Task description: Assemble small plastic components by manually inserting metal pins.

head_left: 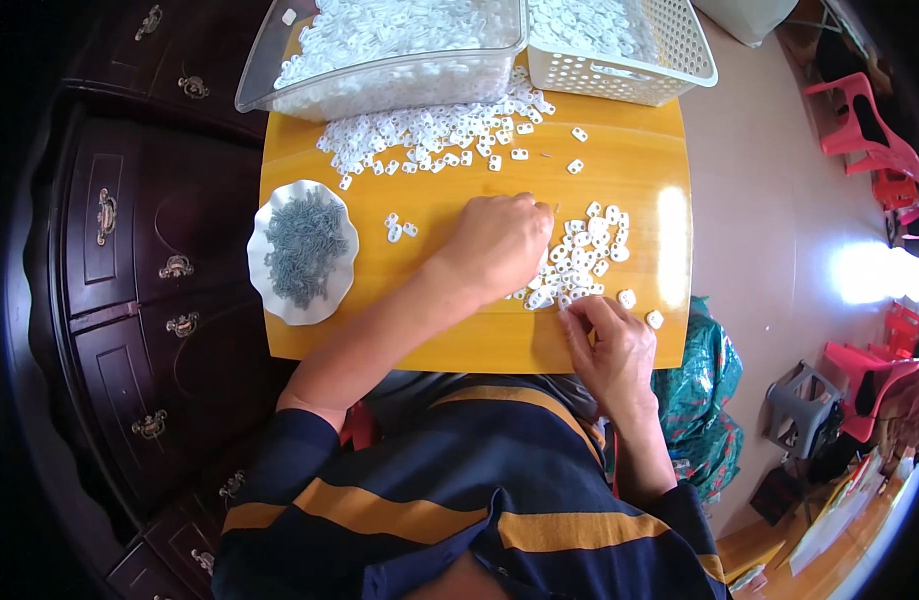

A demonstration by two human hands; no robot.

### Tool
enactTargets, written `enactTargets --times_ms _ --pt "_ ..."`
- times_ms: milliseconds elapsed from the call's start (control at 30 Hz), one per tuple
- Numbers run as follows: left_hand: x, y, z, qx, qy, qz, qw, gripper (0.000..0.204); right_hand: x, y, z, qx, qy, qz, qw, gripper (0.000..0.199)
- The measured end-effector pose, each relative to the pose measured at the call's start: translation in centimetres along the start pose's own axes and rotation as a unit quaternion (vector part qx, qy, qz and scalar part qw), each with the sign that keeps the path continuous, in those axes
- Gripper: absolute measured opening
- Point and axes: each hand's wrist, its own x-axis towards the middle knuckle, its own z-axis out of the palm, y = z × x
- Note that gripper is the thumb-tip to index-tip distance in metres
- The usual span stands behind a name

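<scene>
My left hand [500, 242] reaches across the middle of the yellow table, fingers curled closed beside a loose pile of small white two-hole plastic pieces [582, 250]. Whatever those fingers hold is hidden beneath them. At the near edge of the pile, thumb and forefinger of my right hand [617, 345] are pinched together on a small white plastic piece [565, 301]. Left of my hands, a white scalloped dish [264, 262] holds a heap of thin grey metal screws or pins [306, 250]. Three more white pieces [395, 231] lie between dish and left hand.
At the table's far edge stand a clear plastic bin [400, 85] and a white perforated basket [620, 80], both full of white pieces. Spilled pieces [410, 137] lie before them. Dark drawers [170, 230] line the left; a green bag [710, 370] and stools [805, 405] are right.
</scene>
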Motion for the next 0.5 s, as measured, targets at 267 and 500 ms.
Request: enactTargets --times_ms 267,500 --pt "-0.4 -0.3 0.1 -0.004 0.021 -0.009 1.0 0.011 0.5 -0.6 0.9 -0.013 -0.024 -0.011 1.0 0.012" --pt "-3.2 -1.2 -2.7 -0.197 0.142 0.0 0.97 0.011 1.2 -1.2 1.9 -0.005 -0.011 -0.012 1.0 0.017"
